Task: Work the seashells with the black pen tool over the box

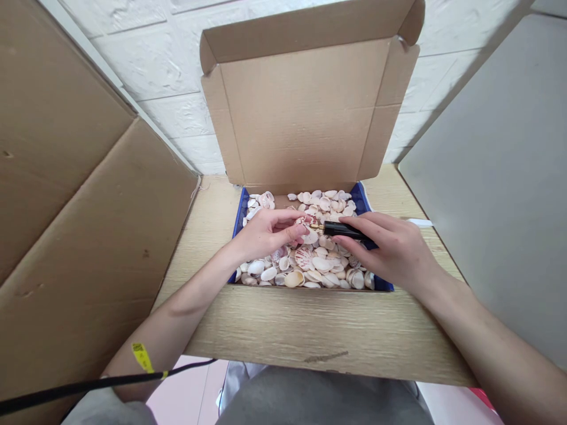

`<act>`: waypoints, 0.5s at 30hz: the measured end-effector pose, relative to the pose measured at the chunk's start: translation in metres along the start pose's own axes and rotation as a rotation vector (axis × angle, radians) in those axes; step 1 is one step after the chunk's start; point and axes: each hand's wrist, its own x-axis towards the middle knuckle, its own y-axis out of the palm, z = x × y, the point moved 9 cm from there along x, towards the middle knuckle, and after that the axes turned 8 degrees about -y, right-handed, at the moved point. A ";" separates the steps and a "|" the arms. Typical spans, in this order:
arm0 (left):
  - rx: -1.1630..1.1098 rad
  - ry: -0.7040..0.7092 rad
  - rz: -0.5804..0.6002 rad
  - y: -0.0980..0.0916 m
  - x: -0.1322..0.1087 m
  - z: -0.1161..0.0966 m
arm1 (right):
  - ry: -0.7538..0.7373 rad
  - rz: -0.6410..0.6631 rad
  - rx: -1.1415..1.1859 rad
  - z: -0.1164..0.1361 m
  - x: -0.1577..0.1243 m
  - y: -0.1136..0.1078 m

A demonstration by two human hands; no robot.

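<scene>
1 red-marked shell [309,220] | left hand [268,233] pinching | black tool [336,229] | right hand [390,242] clasping

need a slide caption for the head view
Left hand holds a shell, right hand a black-handled tool with its tip close by, above an open box of seashells.

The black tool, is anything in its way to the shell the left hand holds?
Nothing visible stands between the black tool and the shell in the left hand. The gold tip is close by; whether it touches, I can't tell.
</scene>
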 end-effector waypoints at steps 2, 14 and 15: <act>0.002 0.000 0.003 0.000 0.000 0.000 | 0.000 -0.001 0.007 0.000 0.000 0.000; -0.013 0.005 0.005 0.000 0.000 0.000 | -0.020 -0.011 -0.010 0.002 -0.001 0.000; -0.014 0.005 0.006 0.001 0.000 0.000 | -0.019 -0.011 -0.010 0.002 -0.001 0.000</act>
